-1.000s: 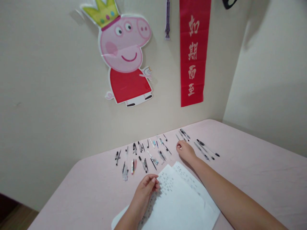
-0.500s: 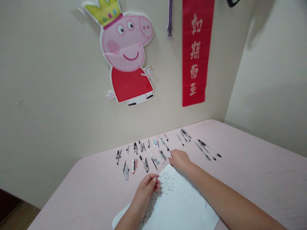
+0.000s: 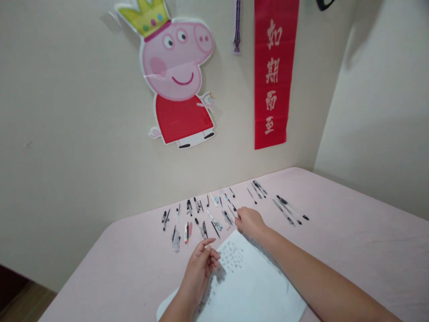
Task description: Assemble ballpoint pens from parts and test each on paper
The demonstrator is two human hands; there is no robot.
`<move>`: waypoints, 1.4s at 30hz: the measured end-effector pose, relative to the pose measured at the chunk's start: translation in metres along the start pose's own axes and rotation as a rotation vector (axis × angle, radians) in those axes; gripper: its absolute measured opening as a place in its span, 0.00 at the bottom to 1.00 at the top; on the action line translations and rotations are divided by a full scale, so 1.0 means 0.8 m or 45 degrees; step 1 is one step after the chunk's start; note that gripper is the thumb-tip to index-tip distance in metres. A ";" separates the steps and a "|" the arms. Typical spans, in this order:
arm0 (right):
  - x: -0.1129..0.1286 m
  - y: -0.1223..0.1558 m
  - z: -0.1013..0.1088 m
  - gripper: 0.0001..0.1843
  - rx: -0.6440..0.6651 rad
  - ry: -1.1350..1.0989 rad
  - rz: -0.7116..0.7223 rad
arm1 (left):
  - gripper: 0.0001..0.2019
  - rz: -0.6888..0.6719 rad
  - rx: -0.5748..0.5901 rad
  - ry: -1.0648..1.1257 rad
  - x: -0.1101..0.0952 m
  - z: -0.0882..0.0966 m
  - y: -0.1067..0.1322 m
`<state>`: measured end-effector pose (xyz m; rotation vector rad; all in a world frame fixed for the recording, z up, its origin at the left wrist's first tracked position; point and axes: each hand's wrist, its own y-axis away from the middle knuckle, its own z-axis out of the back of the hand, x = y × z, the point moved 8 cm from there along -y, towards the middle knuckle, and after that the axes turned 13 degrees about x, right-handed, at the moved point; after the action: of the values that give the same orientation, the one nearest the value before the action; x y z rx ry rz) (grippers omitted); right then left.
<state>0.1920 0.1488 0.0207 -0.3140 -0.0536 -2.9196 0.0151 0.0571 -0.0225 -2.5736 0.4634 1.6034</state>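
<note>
My left hand (image 3: 202, 264) hovers at the left edge of a white sheet (image 3: 254, 286), its index finger lifted and its fingers apart, with nothing visible in them. Small grey specks (image 3: 233, 256) cover the sheet's far corner; whether they are printed or loose bits, I cannot tell. Beyond that corner, my right hand (image 3: 250, 222) rests low over the table with curled fingers pressed together. A thin grey stick (image 3: 231, 211) lies by its fingertips, near a short black-tipped pen part (image 3: 233, 207). What sits between the right fingers is hidden.
Small groups of pen parts, such as black caps (image 3: 189, 206) and clear barrels (image 3: 176, 241), lie along the far side of the pink tabletop (image 3: 100, 268). Longer pens (image 3: 291, 209) lie farther right. Behind is a wall with a cartoon pig cutout (image 3: 184, 118) and a red banner (image 3: 273, 103).
My left hand has shifted slightly left, and its pinched fingers have spread with the index finger raised. My right hand has barely moved; a grey stick now shows beside its fingertips.
</note>
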 end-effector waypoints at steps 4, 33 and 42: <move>0.019 0.008 0.015 0.09 -0.091 -0.160 0.146 | 0.13 -0.019 -0.050 -0.070 -0.001 0.009 -0.002; -0.026 0.018 -0.008 0.12 0.067 -0.060 -0.079 | 0.13 -0.047 -0.118 0.085 -0.001 0.014 -0.002; -0.033 0.005 -0.021 0.12 0.101 0.029 -0.182 | 0.13 -0.037 -0.116 0.093 -0.006 0.008 -0.001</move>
<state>0.2146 0.1495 -0.0009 -0.2749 -0.1955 -3.0519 0.0079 0.0602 -0.0208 -2.6997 0.3649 1.5613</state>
